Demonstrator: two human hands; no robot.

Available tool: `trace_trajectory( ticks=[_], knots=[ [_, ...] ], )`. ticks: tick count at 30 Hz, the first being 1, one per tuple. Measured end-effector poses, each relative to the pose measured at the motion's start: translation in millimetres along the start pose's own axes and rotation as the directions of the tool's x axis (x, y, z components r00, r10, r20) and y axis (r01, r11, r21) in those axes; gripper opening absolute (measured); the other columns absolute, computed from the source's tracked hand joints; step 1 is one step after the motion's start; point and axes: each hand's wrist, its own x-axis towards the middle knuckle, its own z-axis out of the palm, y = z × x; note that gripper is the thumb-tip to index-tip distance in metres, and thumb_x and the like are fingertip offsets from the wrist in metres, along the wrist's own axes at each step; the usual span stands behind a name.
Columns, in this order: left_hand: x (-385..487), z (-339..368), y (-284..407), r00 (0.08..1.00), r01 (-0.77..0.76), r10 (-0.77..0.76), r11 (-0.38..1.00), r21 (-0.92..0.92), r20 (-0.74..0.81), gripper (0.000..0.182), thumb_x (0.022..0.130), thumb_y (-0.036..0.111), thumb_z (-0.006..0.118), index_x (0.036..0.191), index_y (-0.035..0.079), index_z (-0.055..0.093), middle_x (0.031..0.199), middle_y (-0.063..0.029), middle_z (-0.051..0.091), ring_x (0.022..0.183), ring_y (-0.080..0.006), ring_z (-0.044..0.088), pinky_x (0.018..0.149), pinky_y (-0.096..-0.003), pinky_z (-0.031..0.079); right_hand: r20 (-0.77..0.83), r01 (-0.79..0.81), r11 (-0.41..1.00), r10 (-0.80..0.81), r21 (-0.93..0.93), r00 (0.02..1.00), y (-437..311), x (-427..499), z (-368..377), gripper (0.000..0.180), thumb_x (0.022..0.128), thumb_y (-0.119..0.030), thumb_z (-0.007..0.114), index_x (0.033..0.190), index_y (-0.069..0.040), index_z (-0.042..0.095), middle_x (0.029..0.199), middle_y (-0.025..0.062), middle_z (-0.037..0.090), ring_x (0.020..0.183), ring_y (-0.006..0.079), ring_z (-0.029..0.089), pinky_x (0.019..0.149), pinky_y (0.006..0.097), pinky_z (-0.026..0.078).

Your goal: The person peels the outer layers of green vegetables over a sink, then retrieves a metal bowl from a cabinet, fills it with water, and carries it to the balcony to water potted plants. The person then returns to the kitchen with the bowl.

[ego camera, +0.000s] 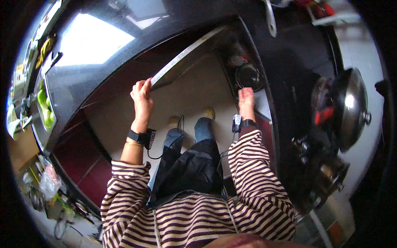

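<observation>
My left hand (143,96) grips the end of a cabinet door (181,57), which is swung out over the floor with its pale edge facing up. At the right, my right hand (247,98) reaches to the cabinet opening under the counter. Its blurred fingertips are at the near rim of a round, dark, shiny lid or pan (249,77). Whether they grip that rim, I cannot tell. Behind the round piece, other cookware (238,59) with a small red part sits in shadow inside the cabinet.
A black countertop (102,73) bends around the far and left sides. On the right counter stand a lidded wok (350,108) and a stove (322,176). Green vegetables (45,108) lie by the sink at left. A metal handle (270,20) projects at the top.
</observation>
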Motion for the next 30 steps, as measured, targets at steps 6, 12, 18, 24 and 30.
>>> trace_trajectory(
  ticks=[6,12,18,24,30],
  knots=[
    [-11,13,0,0.992,0.015,0.009,0.982,-0.189,0.122,0.024,0.082,-0.002,0.061,0.105,0.001,0.066,0.091,-0.0125,0.060,0.086,-0.0323,0.056,0.075,-0.0399,0.046,0.182,-0.297,0.712,0.513,-0.636,0.839,-1,-183,-63,0.032,0.093,-0.015,0.058,0.124,-0.006,0.057,0.112,0.0103,0.066,0.100,0.0226,0.065,0.085,0.0371,0.054],
    [-30,81,22,0.886,0.190,-0.017,0.924,-0.332,0.463,0.034,0.075,0.006,0.074,0.099,0.000,0.051,0.086,-0.0130,0.061,0.079,-0.0273,0.064,0.074,-0.0387,0.051,-0.028,-0.092,0.860,0.090,-0.502,0.996,-72,-379,-205,0.029,0.094,-0.017,0.060,0.120,-0.005,0.060,0.105,0.0071,0.066,0.091,0.0174,0.066,0.079,0.0308,0.054],
    [9,218,113,0.591,0.336,0.428,0.639,-0.692,0.683,0.012,0.079,0.004,0.067,0.079,0.003,0.055,0.070,-0.0090,0.060,0.061,-0.0185,0.061,0.054,-0.0309,0.049,-0.489,0.297,0.909,-0.409,-0.293,0.770,-129,-532,-364,0.028,0.091,-0.017,0.063,0.118,-0.007,0.061,0.100,0.0101,0.068,0.086,0.0190,0.067,0.076,0.0320,0.054],
    [25,228,207,0.071,-0.993,0.780,0.116,-0.032,0.621,0.026,0.094,0.024,0.045,0.103,0.009,0.063,0.101,-0.0032,0.065,0.097,-0.0216,0.060,0.091,-0.0359,0.044,-0.723,0.483,0.858,-0.221,0.175,0.655,-224,-574,-445,0.047,0.088,-0.040,0.068,0.126,-0.016,0.054,0.122,0.0145,0.057,0.110,0.0287,0.058,0.090,0.0477,0.050],
    [28,223,229,0.443,-0.465,0.648,0.757,-0.459,0.620,0.025,0.091,0.003,0.052,0.115,0.000,0.057,0.111,-0.0093,0.063,0.107,-0.0203,0.060,0.089,-0.0319,0.052,-0.824,0.527,0.787,-0.042,0.320,0.564,-316,-516,-491,0.060,0.081,-0.026,0.076,0.127,-0.005,0.044,0.106,0.0160,0.056,0.092,0.0332,0.059,0.098,0.0499,0.048]
  ],
)
